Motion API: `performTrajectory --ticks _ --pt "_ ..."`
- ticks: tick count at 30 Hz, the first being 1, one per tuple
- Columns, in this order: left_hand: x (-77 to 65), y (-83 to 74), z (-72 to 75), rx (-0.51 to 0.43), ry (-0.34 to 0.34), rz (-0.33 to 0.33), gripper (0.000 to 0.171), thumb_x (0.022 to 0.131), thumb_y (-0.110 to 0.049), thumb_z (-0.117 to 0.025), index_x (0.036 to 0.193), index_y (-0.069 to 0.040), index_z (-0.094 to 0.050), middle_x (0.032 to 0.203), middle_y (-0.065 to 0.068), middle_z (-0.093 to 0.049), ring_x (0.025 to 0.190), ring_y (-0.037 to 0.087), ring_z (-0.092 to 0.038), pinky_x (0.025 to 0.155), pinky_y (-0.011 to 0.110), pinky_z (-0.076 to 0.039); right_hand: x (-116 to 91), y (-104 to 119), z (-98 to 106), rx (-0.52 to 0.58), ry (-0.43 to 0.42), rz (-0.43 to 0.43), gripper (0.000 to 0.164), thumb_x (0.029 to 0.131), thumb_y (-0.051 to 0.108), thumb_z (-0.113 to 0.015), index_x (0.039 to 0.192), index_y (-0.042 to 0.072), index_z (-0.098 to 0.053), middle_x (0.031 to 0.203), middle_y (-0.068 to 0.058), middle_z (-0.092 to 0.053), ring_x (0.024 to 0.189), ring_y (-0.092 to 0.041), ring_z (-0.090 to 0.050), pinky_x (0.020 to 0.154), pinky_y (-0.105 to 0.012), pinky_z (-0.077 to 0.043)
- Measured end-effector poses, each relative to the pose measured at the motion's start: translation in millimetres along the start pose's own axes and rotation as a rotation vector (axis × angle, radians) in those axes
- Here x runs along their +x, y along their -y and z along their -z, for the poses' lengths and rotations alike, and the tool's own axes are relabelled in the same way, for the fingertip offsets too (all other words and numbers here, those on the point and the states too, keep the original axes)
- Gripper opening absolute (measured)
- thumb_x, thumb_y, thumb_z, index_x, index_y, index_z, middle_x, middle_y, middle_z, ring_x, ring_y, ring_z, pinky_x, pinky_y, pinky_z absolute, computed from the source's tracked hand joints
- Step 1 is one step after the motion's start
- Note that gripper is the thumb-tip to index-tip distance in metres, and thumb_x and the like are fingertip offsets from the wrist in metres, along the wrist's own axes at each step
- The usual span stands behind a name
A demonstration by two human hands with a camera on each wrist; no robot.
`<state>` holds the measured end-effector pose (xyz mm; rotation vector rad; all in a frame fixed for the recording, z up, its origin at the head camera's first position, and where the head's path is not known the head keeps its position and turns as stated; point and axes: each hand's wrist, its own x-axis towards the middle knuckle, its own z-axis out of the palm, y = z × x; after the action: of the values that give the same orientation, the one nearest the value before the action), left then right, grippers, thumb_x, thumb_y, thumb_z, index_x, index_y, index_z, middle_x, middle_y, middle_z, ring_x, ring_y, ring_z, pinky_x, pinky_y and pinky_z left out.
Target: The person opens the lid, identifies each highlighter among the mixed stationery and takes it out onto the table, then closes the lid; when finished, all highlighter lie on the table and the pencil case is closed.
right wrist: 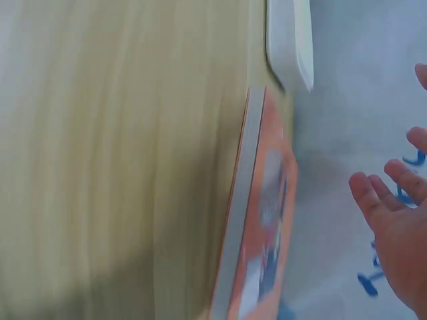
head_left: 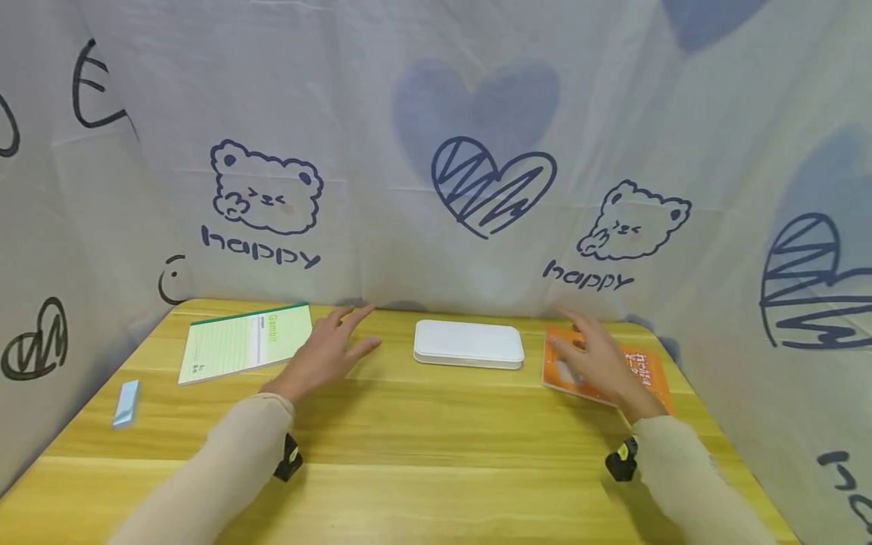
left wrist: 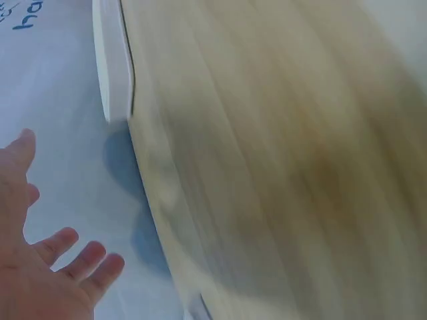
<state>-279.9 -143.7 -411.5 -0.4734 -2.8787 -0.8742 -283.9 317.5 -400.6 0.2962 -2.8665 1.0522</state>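
Note:
My left hand [head_left: 328,353] hovers with spread fingers between a green-edged notepad [head_left: 235,344] and a white flat case [head_left: 468,344]. Nothing lies in its grasp; the left wrist view shows the same hand [left wrist: 50,260] with fingers apart, away from the case [left wrist: 115,63]. Over an orange book [head_left: 647,371] is my right hand [head_left: 599,363], its fingers extended and holding nothing. In the right wrist view that hand [right wrist: 400,233] is apart from the orange book [right wrist: 270,220]. The case lies flat near the table's back edge, between the two hands.
A small light-blue strip-shaped item [head_left: 126,403] lies at the left of the wooden table [head_left: 436,454]. Patterned white cloth [head_left: 381,189] hangs right behind the table and along both sides. Both wrists wear small black devices.

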Motion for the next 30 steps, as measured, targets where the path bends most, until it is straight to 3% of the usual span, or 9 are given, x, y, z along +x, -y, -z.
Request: performTrajectory --ticks 6,13,17,23,30 --pt "30.7 -19.1 -36.4 -0.125 0.018 -0.038 0.061 0.113 -0.032 -0.062 0.167 -0.011 -0.044 0.166 0.029 -0.043 0.154 0.052 -0.04 0.128 0.069 -0.034 21.0 9.7 -29.6 0.053 0.045 0.055 0.069 0.111 0.042 -0.064 0.168 0.009 -0.04 0.169 -0.027 -0.036 0.152 -0.05 -0.041 0.122 -0.064 -0.046" --pt "48.2 -32.4 -66.6 -0.266 0.041 -0.016 0.056 0.112 -0.026 -0.064 0.162 -0.004 -0.05 0.164 0.025 -0.051 0.143 0.047 -0.057 0.123 0.061 -0.045 32.3 13.6 -56.8 -0.023 0.084 0.141 0.063 0.11 0.034 -0.068 0.16 0.001 -0.051 0.166 -0.03 -0.044 0.154 -0.052 -0.039 0.127 -0.07 -0.034" --pt "53.9 -39.6 -73.8 -0.299 0.052 0.012 0.056 0.112 -0.023 -0.064 0.162 -0.004 -0.05 0.163 0.023 -0.053 0.138 0.046 -0.063 0.12 0.058 -0.05 38.2 14.1 -64.8 -0.036 0.114 0.149 0.058 0.108 0.025 -0.071 0.155 -0.004 -0.055 0.162 -0.033 -0.048 0.152 -0.052 -0.041 0.127 -0.068 -0.035" --pt "57.1 -45.1 -77.3 -0.285 0.036 0.068 0.051 0.111 -0.021 -0.065 0.159 -0.006 -0.055 0.16 0.019 -0.058 0.142 0.04 -0.062 0.122 0.054 -0.049 43.5 15.0 -65.1 -0.063 0.129 0.143 0.048 0.107 0.017 -0.07 0.151 -0.003 -0.061 0.159 -0.033 -0.051 0.15 -0.053 -0.044 0.128 -0.067 -0.035" --pt "48.6 -31.7 -77.7 -0.284 0.062 0.068 0.045 0.11 -0.019 -0.066 0.153 -0.005 -0.063 0.157 0.018 -0.062 0.14 0.04 -0.063 0.119 0.054 -0.051 38.1 20.5 -66.4 -0.062 0.196 0.109 0.044 0.108 0.015 -0.069 0.151 0.003 -0.064 0.164 -0.036 -0.041 0.129 -0.045 -0.059 0.116 -0.064 -0.049"
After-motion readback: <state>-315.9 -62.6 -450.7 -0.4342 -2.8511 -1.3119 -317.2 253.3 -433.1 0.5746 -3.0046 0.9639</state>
